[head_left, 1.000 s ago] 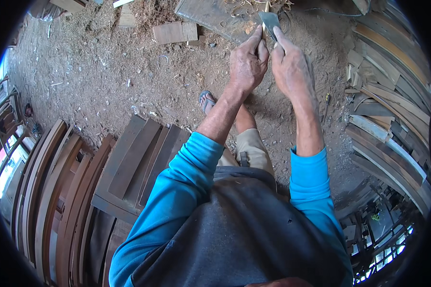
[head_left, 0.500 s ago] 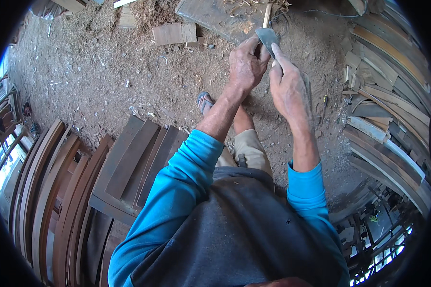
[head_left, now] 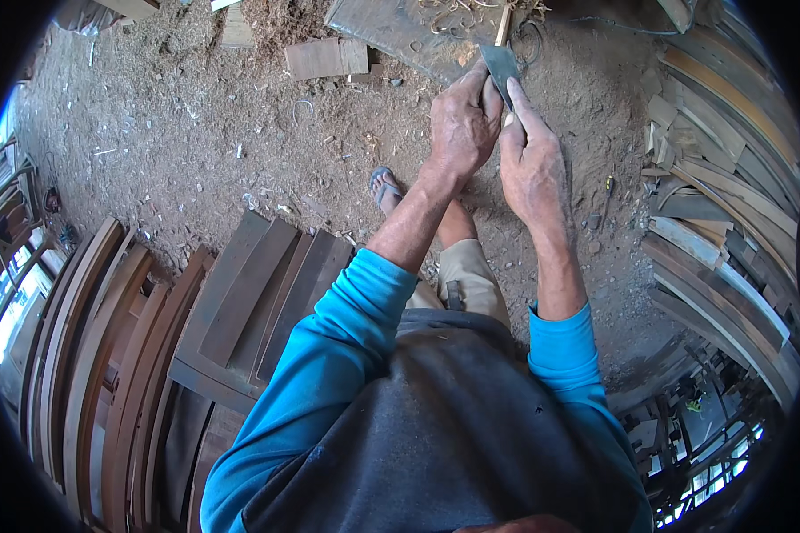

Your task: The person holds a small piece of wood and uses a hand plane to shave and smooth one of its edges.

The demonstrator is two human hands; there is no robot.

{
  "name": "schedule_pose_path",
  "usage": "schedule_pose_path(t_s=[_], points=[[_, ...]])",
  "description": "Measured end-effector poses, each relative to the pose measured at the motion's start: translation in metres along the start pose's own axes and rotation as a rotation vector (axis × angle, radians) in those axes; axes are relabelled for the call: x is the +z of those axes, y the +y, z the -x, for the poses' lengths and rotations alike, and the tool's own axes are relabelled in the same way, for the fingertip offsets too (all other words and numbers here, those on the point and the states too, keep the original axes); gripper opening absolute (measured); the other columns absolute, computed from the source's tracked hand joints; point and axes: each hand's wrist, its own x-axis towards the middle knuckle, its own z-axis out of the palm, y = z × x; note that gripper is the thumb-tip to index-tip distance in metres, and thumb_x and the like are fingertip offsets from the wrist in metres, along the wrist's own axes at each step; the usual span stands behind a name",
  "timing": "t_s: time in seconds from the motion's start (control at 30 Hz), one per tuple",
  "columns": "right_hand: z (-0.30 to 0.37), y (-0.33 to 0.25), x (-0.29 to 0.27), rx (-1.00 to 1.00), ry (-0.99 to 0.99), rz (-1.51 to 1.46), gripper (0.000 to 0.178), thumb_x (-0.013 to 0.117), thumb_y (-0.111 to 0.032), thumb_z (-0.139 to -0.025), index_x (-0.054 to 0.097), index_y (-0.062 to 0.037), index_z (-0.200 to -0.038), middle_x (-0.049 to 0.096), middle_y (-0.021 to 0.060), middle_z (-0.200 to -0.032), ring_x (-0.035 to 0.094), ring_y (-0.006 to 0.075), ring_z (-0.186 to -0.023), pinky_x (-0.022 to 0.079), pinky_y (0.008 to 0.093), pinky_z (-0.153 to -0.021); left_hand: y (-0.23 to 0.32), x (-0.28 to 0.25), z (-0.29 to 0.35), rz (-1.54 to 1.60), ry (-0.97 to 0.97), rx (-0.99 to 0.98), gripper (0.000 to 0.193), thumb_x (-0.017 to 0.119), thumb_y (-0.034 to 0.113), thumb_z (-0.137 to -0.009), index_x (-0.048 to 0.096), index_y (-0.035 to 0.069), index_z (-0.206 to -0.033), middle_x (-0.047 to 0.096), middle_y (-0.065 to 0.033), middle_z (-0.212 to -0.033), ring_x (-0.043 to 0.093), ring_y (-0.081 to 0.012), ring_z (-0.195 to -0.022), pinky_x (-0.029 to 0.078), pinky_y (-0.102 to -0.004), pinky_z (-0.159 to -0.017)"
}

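Note:
My right hand (head_left: 535, 173) is closed around the lower end of a broad, flat grey knife blade (head_left: 501, 73), its index finger stretched along the blade's edge; the handle is hidden in the fist. The blade lies across a thin pale wooden strip (head_left: 504, 27), which sticks out beyond it at the far end. Close beside it, my left hand (head_left: 462, 129) is closed with its fingers curled at the strip, touching or almost touching the blade. Those fingers hide most of the strip's near part. Both hands are held out in front of me, above the ground.
Past the hands lies a large grey board (head_left: 400, 40) with curled wood shavings (head_left: 462, 18). Sawdust and scraps cover the ground. Curved wooden pieces (head_left: 107, 355) and dark panels (head_left: 249, 293) stand at left. Stacked offcuts (head_left: 720, 195) line the right, near a screwdriver (head_left: 608, 191).
The blade has shifted slightly farther away and turned a little more upright. Both hands keep their hold, with only a slight shift of the right wrist.

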Motion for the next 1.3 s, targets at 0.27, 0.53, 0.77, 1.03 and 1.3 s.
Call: schedule_pose_path(t_s=[0.27, 0.53, 0.77, 1.03, 1.3], points=[[-0.033, -0.014, -0.02, 0.137, -0.1, 0.068, 0.047, 0.049, -0.023, -0.103, 0.056, -0.0058, -0.146, 0.07, 0.0301, -0.111, 0.071, 0.0441, -0.1, 0.057, 0.0482, -0.086, -0.007, 0.007, 0.0, -0.111, 0.073, 0.106, 0.038, 0.065, 0.01, -0.096, 0.065, -0.003, -0.132, 0.07, -0.0218, -0.087, 0.071, -0.0386, -0.08, 0.056, -0.0454, -0.071], [0.009, 0.0, 0.002, 0.007, 0.026, -0.105, 0.045, 0.049, -0.022, -0.103, 0.058, -0.0049, -0.143, 0.068, 0.0295, -0.118, 0.071, 0.0432, -0.102, 0.057, 0.0471, -0.085, -0.007, 0.001, -0.001, -0.044, -0.047, -0.04, 0.025, 0.063, 0.012, -0.097, 0.067, 0.0, -0.119, 0.068, -0.0212, -0.087, 0.068, -0.0405, -0.079, 0.055, -0.0479, -0.07], [-0.025, -0.009, -0.013, 0.113, -0.033, -0.024, 0.046, 0.05, -0.023, -0.103, 0.059, -0.0059, -0.145, 0.068, 0.0299, -0.089, 0.071, 0.0414, -0.079, 0.054, 0.0475, -0.072, -0.005, 0.007, -0.001, -0.082, 0.071, 0.064, 0.036, 0.064, 0.01, -0.096, 0.065, -0.002, -0.131, 0.068, -0.0213, -0.085, 0.07, -0.0373, -0.078, 0.055, -0.0462, -0.07], [-0.058, -0.003, -0.013, 0.133, -0.011, 0.039, 0.047, 0.047, -0.029, -0.104, 0.06, -0.0112, -0.145, 0.072, 0.0232, -0.084, 0.072, 0.0309, -0.075, 0.055, 0.0424, -0.069, 0.005, 0.002, -0.001, -0.043, 0.035, -0.009, 0.035, 0.063, 0.01, -0.097, 0.065, -0.001, -0.13, 0.069, -0.0214, -0.086, 0.07, -0.038, -0.078, 0.056, -0.046, -0.07], [-0.067, 0.016, -0.037, 0.139, -0.036, -0.014, 0.046, 0.046, -0.027, -0.105, 0.06, -0.0113, -0.146, 0.07, 0.0193, -0.081, 0.066, 0.0205, -0.068, 0.053, 0.0354, -0.066, 0.007, -0.005, 0.008, 0.054, -0.071, -0.157, 0.034, 0.05, 0.019, -0.108, 0.065, 0.0, -0.132, 0.072, -0.0118, -0.083, 0.071, -0.0164, -0.072, 0.057, -0.0324, -0.066]])
